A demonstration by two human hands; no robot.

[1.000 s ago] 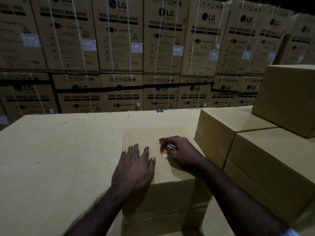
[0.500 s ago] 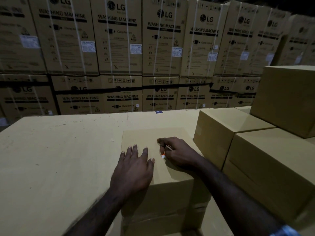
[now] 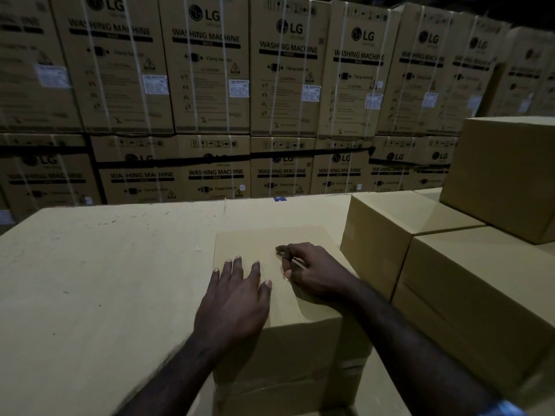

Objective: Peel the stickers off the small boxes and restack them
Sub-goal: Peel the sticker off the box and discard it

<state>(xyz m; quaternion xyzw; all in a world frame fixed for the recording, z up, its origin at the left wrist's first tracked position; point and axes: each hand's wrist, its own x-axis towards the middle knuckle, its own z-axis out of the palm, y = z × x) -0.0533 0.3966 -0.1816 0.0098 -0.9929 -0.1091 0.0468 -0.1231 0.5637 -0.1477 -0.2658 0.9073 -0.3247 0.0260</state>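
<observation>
So the small box [image 3: 288,295] being worked on is plain brown cardboard, sitting near the middle on a big flat cardboard worktop [image 3: 99,280], with a taped seam low on its near side. Can't make out the sticker itself right now, the fingers hide that spot.

Left hand [image 3: 234,298] lies flat on the box top, fingers spread and straight, pressing down near the left edge. Right hand [image 3: 312,271] is just beside it on the same top, fingers curled in with the tips bunched against the cardboard, a pinching sort of grip; what's between them is too small to tell.

Right of that, three more closed plain boxes [image 3: 468,298] are stacked. Far back, a wall of LG washing machine cartons [image 3: 210,70].
</observation>
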